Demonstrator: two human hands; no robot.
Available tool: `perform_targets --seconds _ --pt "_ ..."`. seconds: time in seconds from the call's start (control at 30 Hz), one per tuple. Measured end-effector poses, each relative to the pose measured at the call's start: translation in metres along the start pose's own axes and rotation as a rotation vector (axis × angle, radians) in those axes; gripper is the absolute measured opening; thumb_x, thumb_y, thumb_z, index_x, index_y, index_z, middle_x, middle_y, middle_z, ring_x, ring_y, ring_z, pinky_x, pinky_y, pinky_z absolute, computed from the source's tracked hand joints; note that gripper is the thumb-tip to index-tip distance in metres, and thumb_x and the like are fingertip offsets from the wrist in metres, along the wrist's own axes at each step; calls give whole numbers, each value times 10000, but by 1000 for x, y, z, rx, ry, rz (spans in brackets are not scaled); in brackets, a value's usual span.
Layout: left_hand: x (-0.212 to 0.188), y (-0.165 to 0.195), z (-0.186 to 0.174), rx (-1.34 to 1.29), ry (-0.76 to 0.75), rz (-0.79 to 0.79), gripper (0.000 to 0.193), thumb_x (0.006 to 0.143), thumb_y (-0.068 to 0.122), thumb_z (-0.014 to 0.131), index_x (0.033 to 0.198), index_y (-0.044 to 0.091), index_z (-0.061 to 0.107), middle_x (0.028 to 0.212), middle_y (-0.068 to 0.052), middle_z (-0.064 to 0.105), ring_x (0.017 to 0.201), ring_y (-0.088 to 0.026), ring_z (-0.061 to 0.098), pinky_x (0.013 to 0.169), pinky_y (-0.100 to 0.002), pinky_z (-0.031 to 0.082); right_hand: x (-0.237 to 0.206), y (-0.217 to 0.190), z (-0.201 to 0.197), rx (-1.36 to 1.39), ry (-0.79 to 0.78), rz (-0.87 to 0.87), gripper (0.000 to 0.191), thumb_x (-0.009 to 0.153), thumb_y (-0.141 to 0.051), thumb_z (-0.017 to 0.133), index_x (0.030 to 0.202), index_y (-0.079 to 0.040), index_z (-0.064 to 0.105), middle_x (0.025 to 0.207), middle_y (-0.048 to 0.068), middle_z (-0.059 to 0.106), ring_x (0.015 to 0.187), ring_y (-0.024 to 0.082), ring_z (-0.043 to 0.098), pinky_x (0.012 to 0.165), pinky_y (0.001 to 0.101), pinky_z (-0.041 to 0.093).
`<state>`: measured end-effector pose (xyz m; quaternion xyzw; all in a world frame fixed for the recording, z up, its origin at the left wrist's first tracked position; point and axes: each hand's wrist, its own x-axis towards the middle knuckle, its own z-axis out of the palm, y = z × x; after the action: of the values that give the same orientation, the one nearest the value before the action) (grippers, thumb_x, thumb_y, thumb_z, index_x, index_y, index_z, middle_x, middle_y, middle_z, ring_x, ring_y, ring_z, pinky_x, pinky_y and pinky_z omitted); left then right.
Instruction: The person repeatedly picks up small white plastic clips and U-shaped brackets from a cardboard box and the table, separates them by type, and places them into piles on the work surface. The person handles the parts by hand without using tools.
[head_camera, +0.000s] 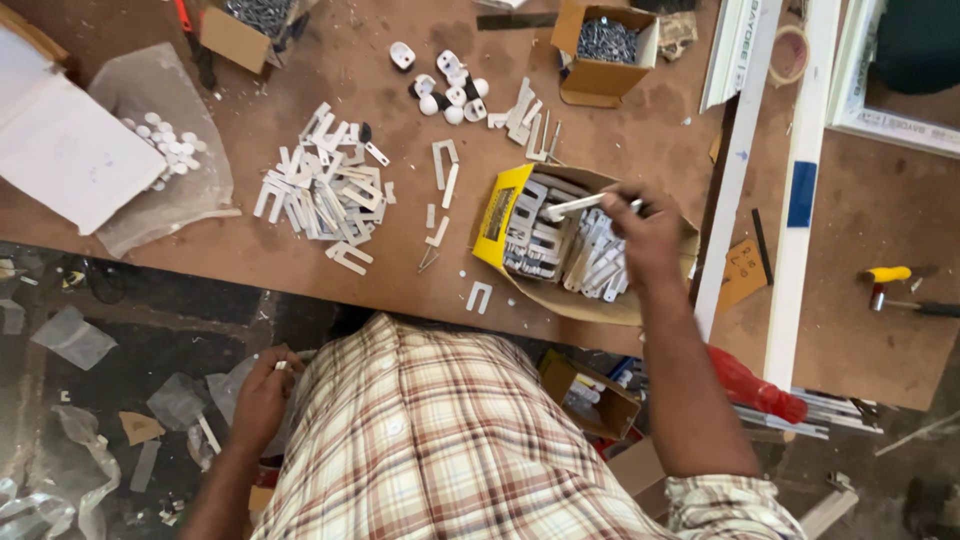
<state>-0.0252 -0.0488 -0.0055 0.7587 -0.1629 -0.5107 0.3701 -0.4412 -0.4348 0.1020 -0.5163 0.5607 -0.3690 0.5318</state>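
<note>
My right hand (645, 235) is over an open cardboard box with a yellow flap (500, 215) full of white metal bracket pieces, and its fingers pinch one long white piece (580, 206) lifted above the rest. My left hand (262, 392) hangs low beside my checked shirt, below the table edge, closed on a small white piece (281, 365). A loose heap of the same white brackets (322, 190) lies on the brown table to the left of the box.
White round caps (452, 92) and a box of dark screws (605, 42) sit at the back. A plastic bag of white discs (172, 145) lies left. Long white profiles (800, 190) run down the right, with a yellow-handled tool (888, 274) beyond. Scraps litter the floor.
</note>
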Motion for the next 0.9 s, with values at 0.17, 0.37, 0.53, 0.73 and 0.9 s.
perform_targets --seconds 0.17,0.37,0.53,0.73,0.9 --pt "10 0 -4 57 -30 103 231 908 96 481 1030 44 670 884 -41 618 712 -138 496 651 -287 430 76 -30 21 -245 -4 -87 180 975 -154 755 1098 -27 724 804 -25 579 656 79 493 571 275 403" --pt "19 5 -3 51 -3 139 253 966 167 479 1092 53 666 917 -71 670 682 -151 533 636 -304 468 177 -27 101 -833 -330 87 428 850 -254 702 1200 -9 722 1082 216 749 938 319 725 792 428 558" --pt "16 -6 4 306 24 329 263 971 267 547 1139 98 658 987 -29 658 673 -119 580 638 -292 495 182 -15 122 -1012 -400 -84 557 796 -290 805 1247 3 657 1181 255 695 1104 382 679 956 433 537" --pt "2 7 3 64 96 101 316 1005 267 513 1252 109 632 1131 -23 634 951 -139 603 804 -335 539 154 -52 78 -766 -116 -184 379 915 -259 737 1230 -51 709 1150 162 755 1027 257 721 908 387 547" --pt "-6 63 17 -284 -82 -122 344 1037 239 512 1330 83 600 1171 -34 680 981 -173 584 875 -341 494 54 -71 4 -485 36 -201 152 1012 -151 728 1127 -53 748 980 97 775 882 165 731 804 307 579"
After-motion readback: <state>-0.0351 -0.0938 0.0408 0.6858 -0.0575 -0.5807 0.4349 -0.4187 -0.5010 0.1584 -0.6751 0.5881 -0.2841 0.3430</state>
